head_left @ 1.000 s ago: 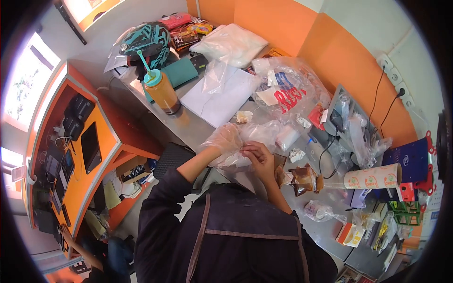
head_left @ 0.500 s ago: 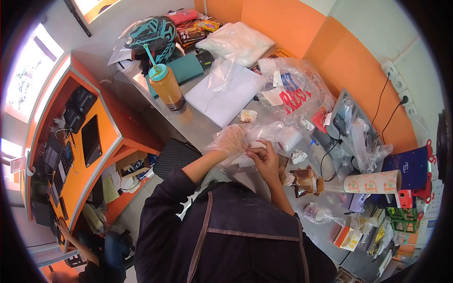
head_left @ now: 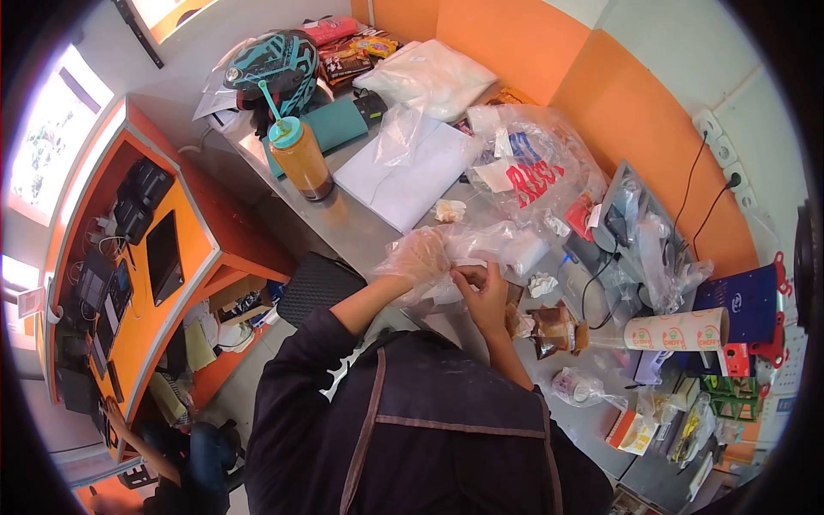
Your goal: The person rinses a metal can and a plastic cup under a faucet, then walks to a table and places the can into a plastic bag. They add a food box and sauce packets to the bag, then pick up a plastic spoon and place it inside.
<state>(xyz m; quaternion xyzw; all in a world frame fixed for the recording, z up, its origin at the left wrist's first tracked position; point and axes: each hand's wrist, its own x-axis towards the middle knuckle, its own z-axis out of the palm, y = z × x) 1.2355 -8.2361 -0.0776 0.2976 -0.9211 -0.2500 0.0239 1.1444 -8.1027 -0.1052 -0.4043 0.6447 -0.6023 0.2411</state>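
Note:
My left hand (head_left: 421,256) is inside a clear thin plastic covering, over the near edge of the metal table. Its fingers are blurred by the plastic, and I cannot make out how they are bent. Beside it on the right is my right hand (head_left: 483,292), bare, its thumb and index finger pinched together at the edge of the crumpled clear plastic (head_left: 485,240). Whatever is between those fingertips is too small to tell. Just beyond the hands, a small crumpled beige piece (head_left: 450,210) lies near the white paper (head_left: 403,176).
On the metal table (head_left: 343,232) stand an orange-brown bottle (head_left: 300,161) and a helmet (head_left: 275,69). A large printed plastic bag (head_left: 536,167), a brown packet (head_left: 556,330) and a paper roll (head_left: 678,330) are to the right. Another person's arm (head_left: 142,442) shows lower left.
My right hand's fingers have drawn in slightly closer together at the plastic's edge. My left hand has hardly moved.

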